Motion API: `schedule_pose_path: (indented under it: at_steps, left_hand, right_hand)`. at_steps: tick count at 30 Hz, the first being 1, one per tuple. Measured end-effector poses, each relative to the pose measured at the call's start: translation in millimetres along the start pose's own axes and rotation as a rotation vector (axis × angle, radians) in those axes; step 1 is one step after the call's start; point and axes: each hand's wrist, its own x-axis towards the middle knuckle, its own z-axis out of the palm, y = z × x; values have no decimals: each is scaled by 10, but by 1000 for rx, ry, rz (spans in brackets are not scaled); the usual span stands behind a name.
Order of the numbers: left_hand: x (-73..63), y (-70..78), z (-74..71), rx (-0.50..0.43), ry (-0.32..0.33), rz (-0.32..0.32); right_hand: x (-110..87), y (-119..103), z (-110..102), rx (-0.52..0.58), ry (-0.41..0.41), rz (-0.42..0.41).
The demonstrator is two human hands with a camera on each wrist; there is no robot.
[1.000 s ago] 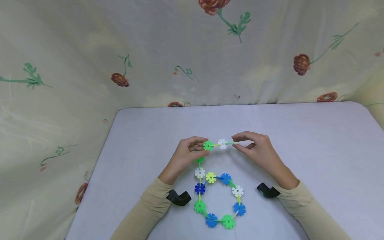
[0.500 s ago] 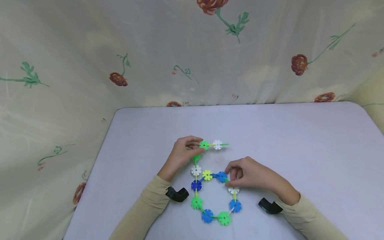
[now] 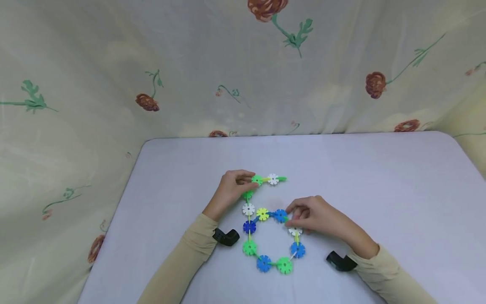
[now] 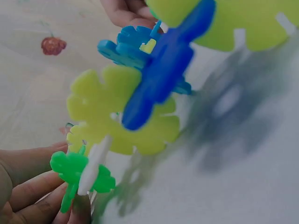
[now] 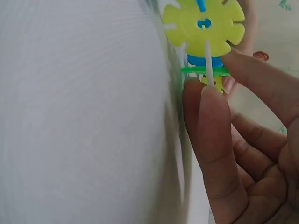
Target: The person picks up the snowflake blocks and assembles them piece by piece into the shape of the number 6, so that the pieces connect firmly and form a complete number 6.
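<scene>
Plastic snowflake discs, slotted together, form a chain shaped like a 6. My left hand point(image 3: 229, 192) pinches the green disc point(image 3: 257, 180) near the chain's upper end. Beyond it a white disc point(image 3: 273, 179) and an edge-on green disc point(image 3: 282, 179) stick out to the right. At the ring's upper right, my right hand point(image 3: 319, 215) grips around the white disc point(image 3: 295, 231), beside a blue disc point(image 3: 280, 215). Its thumb and fingertips meet at the edge-on white disc point(image 5: 209, 65) in the right wrist view. A dark blue disc point(image 4: 163, 65) looms before the left wrist camera.
The white table point(image 3: 360, 169) bears the chain near its front. Behind and to the left hangs a curtain point(image 3: 190, 55) with printed flowers. Black wrist devices point(image 3: 226, 237) sit at the beige sleeves point(image 3: 182, 257).
My right hand has let go of the chain's free upper end, moved down and taken hold of the ring's upper right. The left hand keeps its grip; the ring has shifted slightly upward in view.
</scene>
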Motion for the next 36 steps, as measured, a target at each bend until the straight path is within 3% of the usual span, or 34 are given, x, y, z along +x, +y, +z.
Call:
schedule_pose_path:
  at_steps: [5, 10, 17, 29, 36]
  left_hand:
    - [-1, -11, -19, -12, -17, -17]
    - [-4, 83, -135, 12, -32, -42]
    - [5, 155, -191, 55, -121, -21]
    - [-9, 76, -117, 48, 6, 21]
    - [-24, 48, -104, 25, -4, 43]
  right_hand:
    - [-24, 20, 13, 34, 6, 17]
    - [-73, 22, -57, 60, -31, 42]
    - [-105, 14, -136, 104, -73, 50]
    - [-61, 4, -81, 143, -7, 78]
    - [-67, 19, -69, 140, 8, 87]
